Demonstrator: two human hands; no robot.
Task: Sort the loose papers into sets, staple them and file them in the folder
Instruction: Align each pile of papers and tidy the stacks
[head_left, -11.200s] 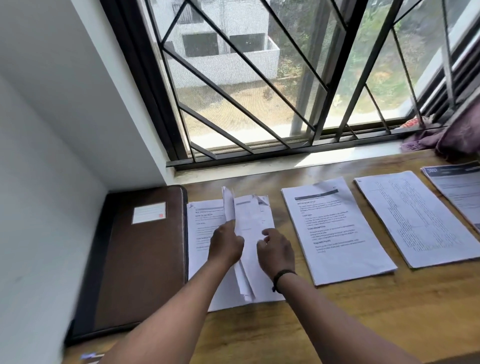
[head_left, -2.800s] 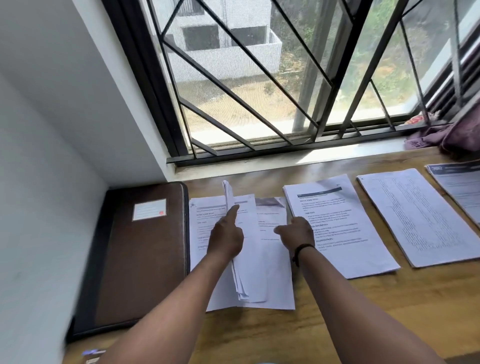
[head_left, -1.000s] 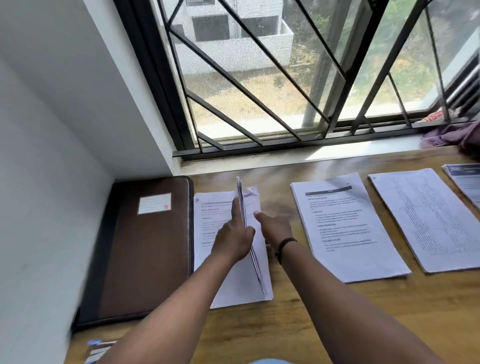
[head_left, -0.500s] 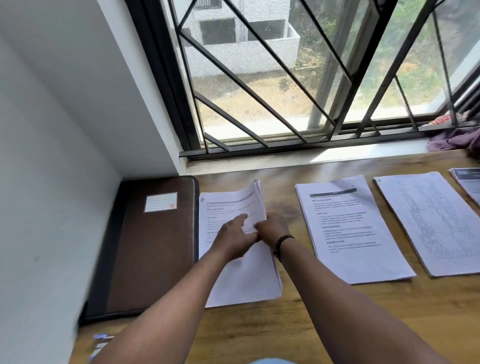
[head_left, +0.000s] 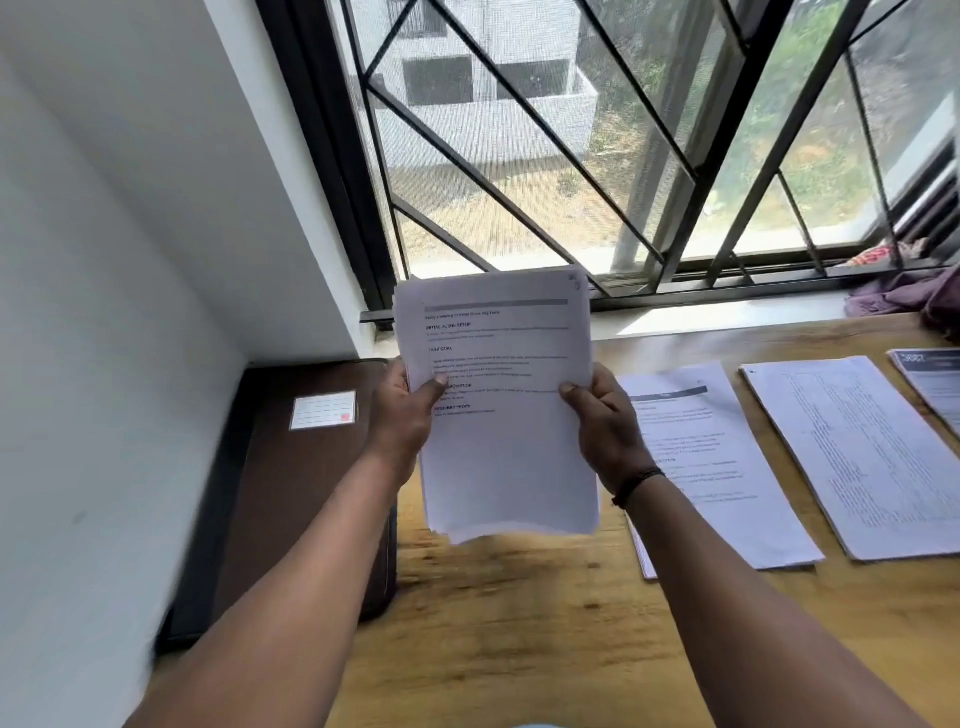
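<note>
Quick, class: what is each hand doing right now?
Left hand: grips the left edge of the paper stack, lifted off the desk.
Right hand: grips the stack's right edge.

The stack of papers, flat on the table beside the brown folder half a second ago, is now lifted clear and held upright above that spot. Left hand grips its left edge, right hand its right edge, thumbs on the front page. The table beside the folder now lies bare.
</note>
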